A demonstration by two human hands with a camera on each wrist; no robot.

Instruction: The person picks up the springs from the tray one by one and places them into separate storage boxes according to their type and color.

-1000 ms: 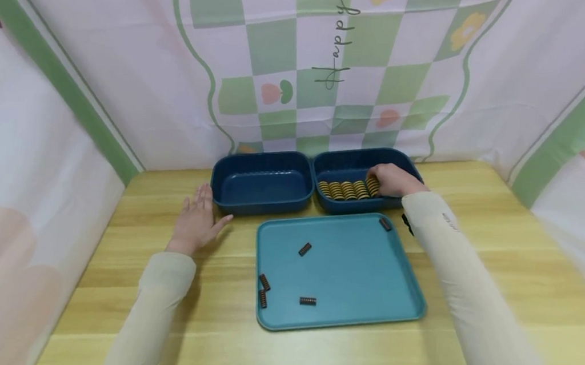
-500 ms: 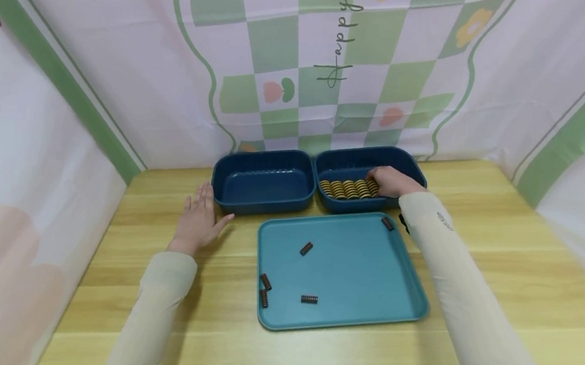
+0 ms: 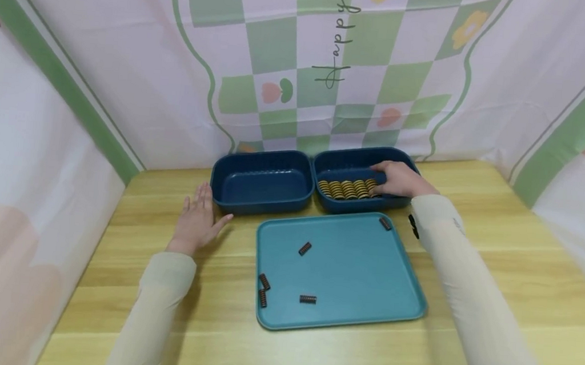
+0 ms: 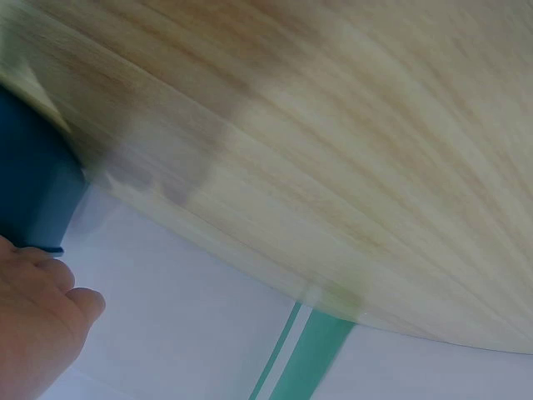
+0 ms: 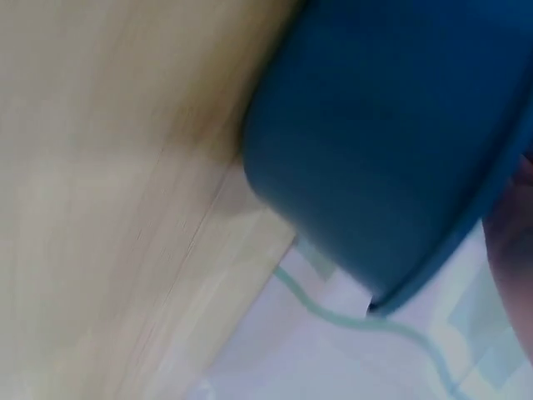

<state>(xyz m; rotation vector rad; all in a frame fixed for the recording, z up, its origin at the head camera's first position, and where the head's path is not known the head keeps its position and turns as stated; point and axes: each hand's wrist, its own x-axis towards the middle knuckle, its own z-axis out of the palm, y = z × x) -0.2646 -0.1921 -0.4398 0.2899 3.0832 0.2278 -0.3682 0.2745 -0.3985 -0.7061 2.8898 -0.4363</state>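
Note:
My right hand point(image 3: 393, 179) reaches into the right dark blue bin point(image 3: 346, 155), its fingers at the right end of a row of yellow springs point(image 3: 346, 189) that lie side by side on the bin floor. The fingertips are hidden, so I cannot tell whether they pinch a spring. The bin's outer wall point(image 5: 383, 150) fills the right wrist view. My left hand point(image 3: 198, 216) lies flat on the wooden table point(image 3: 500, 233), fingers spread, just left of the empty left blue bin point(image 3: 263, 160); the left wrist view shows its corner point(image 4: 29, 192).
A teal tray point(image 3: 358, 268) lies in front of the bins. It holds several small dark springs, one near the middle point(image 3: 305, 249), a pair at the left edge point(image 3: 263, 290), one at the far right corner point(image 3: 385, 223). Patterned cloth walls enclose the table.
My right hand has shifted slightly back and right at the end of the spring row, its fingers lying a little flatter. The left hand and the tray's springs have not moved.

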